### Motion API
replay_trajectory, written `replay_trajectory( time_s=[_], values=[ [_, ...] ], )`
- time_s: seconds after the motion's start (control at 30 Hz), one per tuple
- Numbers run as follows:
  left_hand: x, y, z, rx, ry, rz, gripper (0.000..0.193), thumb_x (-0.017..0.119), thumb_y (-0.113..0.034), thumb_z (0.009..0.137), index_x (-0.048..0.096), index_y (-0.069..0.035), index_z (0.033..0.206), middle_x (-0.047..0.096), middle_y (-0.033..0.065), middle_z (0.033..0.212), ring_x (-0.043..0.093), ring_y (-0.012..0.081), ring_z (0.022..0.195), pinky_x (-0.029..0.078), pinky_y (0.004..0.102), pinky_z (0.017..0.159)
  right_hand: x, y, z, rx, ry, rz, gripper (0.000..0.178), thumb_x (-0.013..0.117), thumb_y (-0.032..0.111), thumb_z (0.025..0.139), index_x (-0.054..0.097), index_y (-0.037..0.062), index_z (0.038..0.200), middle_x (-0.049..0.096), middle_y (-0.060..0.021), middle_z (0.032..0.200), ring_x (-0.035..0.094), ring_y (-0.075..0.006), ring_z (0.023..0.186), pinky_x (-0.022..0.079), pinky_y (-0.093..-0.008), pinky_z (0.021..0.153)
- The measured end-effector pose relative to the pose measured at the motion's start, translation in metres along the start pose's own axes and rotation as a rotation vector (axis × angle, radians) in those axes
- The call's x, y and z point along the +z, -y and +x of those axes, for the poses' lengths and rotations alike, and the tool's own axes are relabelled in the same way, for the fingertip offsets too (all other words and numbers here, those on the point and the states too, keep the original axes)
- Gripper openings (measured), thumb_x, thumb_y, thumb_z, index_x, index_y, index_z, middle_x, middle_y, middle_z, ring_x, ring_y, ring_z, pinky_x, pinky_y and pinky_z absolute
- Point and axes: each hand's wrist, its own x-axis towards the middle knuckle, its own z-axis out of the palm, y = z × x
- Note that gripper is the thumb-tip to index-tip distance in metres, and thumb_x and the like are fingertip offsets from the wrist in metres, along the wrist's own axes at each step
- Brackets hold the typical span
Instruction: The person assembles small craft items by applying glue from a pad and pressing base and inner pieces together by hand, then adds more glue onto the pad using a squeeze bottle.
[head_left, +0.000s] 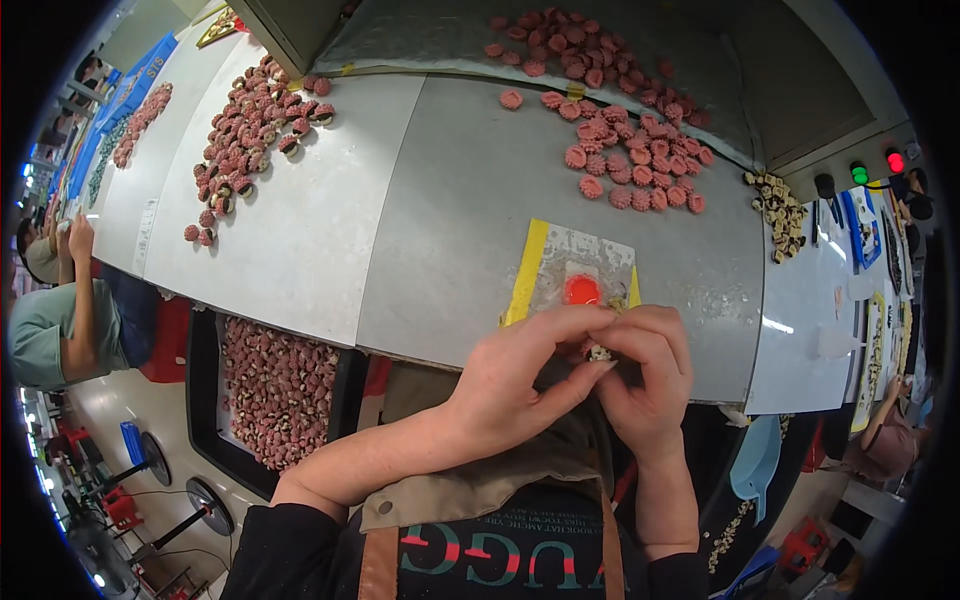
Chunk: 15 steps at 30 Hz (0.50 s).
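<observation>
My left hand (525, 368) and my right hand (648, 372) meet at the near edge of the grey worktable (440, 210). Both are closed, fingertips pinched around a small cream-and-dark piece (600, 353); the fingers cover most of it. Just beyond them lies a pale plate with yellow tape strips (527, 270) and a glowing red spot (581, 290). Farther off, many loose pink knobbly shells (640, 165) are spread over the table. To the left is a pile of similar pink pieces with dark and cream parts (245, 125).
A black tray (203, 385) full of pink-and-dark pieces stands low at left. Small cream-and-dark pieces (778, 215) lie at the table's right. A light blue scoop (757, 460) is at lower right. A metal housing (820, 120) with green and red buttons overhangs the back. Another person (70, 330) sits at left.
</observation>
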Motion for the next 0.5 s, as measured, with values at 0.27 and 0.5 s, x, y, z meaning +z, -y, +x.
replay_trajectory(
  time_s=[0.27, 0.5],
  values=[
    [0.0, -0.003, -0.001, -0.118, -0.076, -0.142, 0.04, 0.066, -0.002, 0.083, 0.052, -0.001, 0.12, 0.062, 0.0129, 0.108, 0.065, 0.0182, 0.09, 0.054, 0.0302, 0.08, 0.0, 0.002, 0.005, -0.019, 0.037, -0.019, 0.035, 0.07, -0.005, 0.064, 0.06, 0.0049, 0.097, 0.059, -0.0099, 0.1, 0.057, -0.0281, 0.089, 0.047, -0.0359, 0.078],
    [-0.054, -0.003, 0.032, 0.059, 0.012, 0.629, 0.025, 0.066, -0.005, 0.081, 0.062, -0.004, 0.106, 0.064, 0.0127, 0.096, 0.062, 0.0292, 0.085, 0.05, 0.0362, 0.077, -0.062, -0.019, 0.01, 0.025, 0.014, -0.245, 0.026, 0.067, 0.002, 0.076, 0.063, 0.0038, 0.101, 0.061, -0.0109, 0.099, 0.057, -0.0294, 0.09, 0.047, -0.0376, 0.079]
  ],
)
